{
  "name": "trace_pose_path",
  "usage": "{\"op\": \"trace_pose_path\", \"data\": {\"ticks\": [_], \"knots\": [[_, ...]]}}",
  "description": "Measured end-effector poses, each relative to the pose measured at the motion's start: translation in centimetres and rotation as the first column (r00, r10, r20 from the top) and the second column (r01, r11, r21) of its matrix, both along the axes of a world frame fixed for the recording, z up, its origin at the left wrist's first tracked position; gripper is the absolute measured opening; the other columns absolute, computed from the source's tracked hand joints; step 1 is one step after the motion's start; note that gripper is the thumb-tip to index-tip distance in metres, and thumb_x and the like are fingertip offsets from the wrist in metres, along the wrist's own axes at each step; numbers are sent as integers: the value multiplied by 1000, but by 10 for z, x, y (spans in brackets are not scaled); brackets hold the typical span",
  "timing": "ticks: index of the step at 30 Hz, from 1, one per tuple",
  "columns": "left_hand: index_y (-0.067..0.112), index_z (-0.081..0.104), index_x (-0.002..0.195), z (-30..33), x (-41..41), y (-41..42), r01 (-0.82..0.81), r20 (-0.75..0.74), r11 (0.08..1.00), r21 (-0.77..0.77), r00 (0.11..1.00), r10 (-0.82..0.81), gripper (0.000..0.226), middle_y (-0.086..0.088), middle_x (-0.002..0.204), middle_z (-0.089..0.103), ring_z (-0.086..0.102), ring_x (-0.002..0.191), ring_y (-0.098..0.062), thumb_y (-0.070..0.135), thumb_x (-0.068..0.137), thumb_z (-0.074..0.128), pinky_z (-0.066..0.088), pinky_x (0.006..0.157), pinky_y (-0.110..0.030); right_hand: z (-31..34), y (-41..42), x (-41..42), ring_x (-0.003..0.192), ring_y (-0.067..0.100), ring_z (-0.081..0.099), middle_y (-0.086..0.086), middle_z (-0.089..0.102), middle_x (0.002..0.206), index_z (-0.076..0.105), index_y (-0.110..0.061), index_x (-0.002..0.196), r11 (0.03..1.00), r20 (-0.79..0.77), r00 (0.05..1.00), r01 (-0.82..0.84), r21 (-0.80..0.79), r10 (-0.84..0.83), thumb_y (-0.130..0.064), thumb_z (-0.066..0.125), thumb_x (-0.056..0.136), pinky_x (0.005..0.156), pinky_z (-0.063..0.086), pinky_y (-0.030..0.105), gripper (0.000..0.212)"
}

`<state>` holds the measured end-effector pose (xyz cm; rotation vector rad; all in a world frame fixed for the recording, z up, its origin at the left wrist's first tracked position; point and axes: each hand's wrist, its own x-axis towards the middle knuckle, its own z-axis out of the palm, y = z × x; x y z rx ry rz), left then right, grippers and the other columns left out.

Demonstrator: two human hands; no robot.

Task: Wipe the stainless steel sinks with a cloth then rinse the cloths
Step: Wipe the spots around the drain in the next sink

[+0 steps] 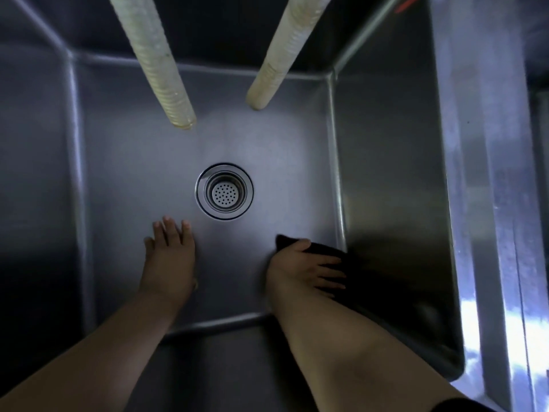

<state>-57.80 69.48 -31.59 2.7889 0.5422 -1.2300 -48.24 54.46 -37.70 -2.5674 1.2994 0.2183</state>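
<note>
Dark cloth [329,254] on the floor of the stainless steel sink [127,162], in the near right corner against the right wall; outline lost in shadow. Right hand [309,267] flat on the cloth, fingers straight and spread. Left hand [169,251] flat on the bare floor, fingers extended, holding nothing. Perforated drain strainer [224,191] at centre. Two pale ribbed hoses [154,60] [285,52] overhead, upper ends cut off.
</note>
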Motion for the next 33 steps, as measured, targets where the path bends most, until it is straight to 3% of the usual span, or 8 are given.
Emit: {"op": "trace_pose_path", "data": {"ticks": [6, 9, 12, 15, 17, 24, 28, 33], "knots": [[-1, -10, 146, -1, 1, 1, -31, -11, 999, -28, 999, 31, 115, -32, 152, -3, 8, 140, -47, 49, 76, 67, 20, 113, -50, -2, 19, 34, 138, 54, 9, 37, 18, 148, 25, 4, 144, 990, 47, 991, -128, 52, 126, -40, 51, 84, 110, 3, 62, 78], [-1, -10, 146, -2, 1, 1, -50, -13, 998, -32, 999, 49, 115, -32, 152, -4, 7, 140, -47, 47, 76, 68, 18, 113, -50, -9, 27, 49, 141, 50, 6, 31, 14, 152, 19, -1, 148, 899, 36, 899, -435, -56, 437, -43, 48, 88, 110, 5, 62, 79], [-1, -8, 146, -3, -1, 0, -51, -2, 998, -27, 999, 50, 114, -33, 151, -3, 7, 140, -48, 44, 76, 69, 18, 113, -51, -10, 29, 72, 143, 44, 7, 24, 13, 155, 15, -6, 150, 558, 9, 561, -820, -128, 827, -47, 40, 89, 112, 3, 58, 78], [0, -8, 147, -7, -2, 0, -70, 0, 997, -31, 998, 70, 113, -33, 152, -4, 5, 141, -48, 41, 75, 70, 16, 114, -51, -7, 25, 103, 144, 38, 9, 18, 16, 157, 17, -13, 151, 111, 15, 110, -982, -154, 994, -47, 37, 89, 116, 3, 51, 73], [2, -9, 147, -7, -3, 1, -89, -5, 995, -44, 996, 89, 115, -32, 152, -6, 4, 141, -47, 39, 74, 71, 15, 115, -51, -4, 20, 113, 145, 35, 9, 15, 16, 157, 18, -16, 151, -106, 52, -114, -986, -131, 992, -44, 38, 91, 117, 3, 48, 70], [8, -6, 149, 12, -1, 2, -126, -11, 990, -69, 992, 125, 101, -26, 155, -6, 4, 143, -41, 27, 81, 67, 18, 116, -46, 14, -11, 67, 138, 40, 29, 17, 36, 149, 42, -12, 142, -577, 192, -584, -811, -98, 789, -26, 56, 86, 113, 23, 54, 59], [16, 40, 138, 50, 5, 12, -171, -60, 973, -156, 985, 163, 56, -10, 143, 39, 44, 127, -28, 31, 87, 57, 42, 99, -37, 32, -25, 47, 133, 45, 36, 20, 40, 145, 46, -6, 138, -809, 199, -791, -588, 15, 578, -10, 72, 77, 105, 33, 59, 67], [19, 53, 126, 115, -29, -11, -241, 27, 953, -186, 968, 250, 36, -4, 125, 57, 54, 115, -25, 33, 94, 44, 46, 92, -33, 74, -43, 44, 144, 30, 12, 5, 5, 160, 14, -23, 151, -793, -146, -884, -463, 396, 443, -8, 48, 92, 111, 19, 42, 70]]}}
